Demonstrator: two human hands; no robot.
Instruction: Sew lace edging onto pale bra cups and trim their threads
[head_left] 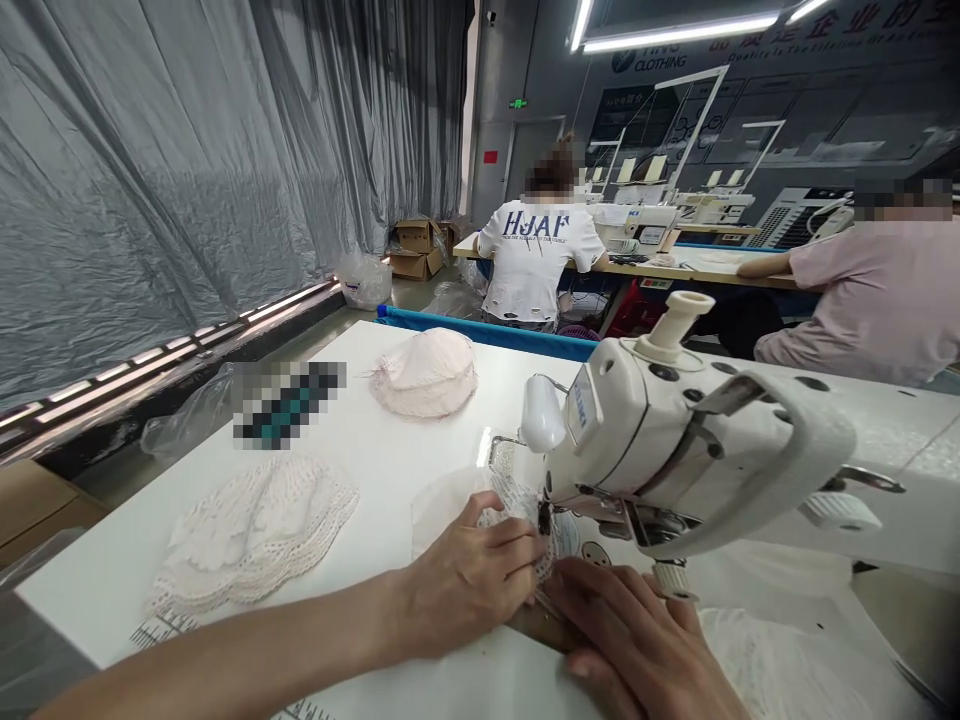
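A white lace fabric piece (442, 505) lies under the needle area of a white sewing machine (615, 440). My left hand (476, 565) is on the piece just left of the presser foot, its fingers curled and pinching the lace. Close to the needle on the near side, my right hand (637, 625) has its fingers together at the edge of the same piece; its fingertips are partly hidden. Left of my arm sits a stack of lace pieces (255, 530) with scalloped edges. Farther back rests a pile of pale pink cup-shaped pieces (426, 373).
The white sewing table (360, 440) has ruler marks near its front edge. A blurred-out dark object (289, 405) lies at the left edge. More white lace (780, 665) is at the lower right. Two people sit beyond, one in a white shirt (536, 260), one in pink (885, 290).
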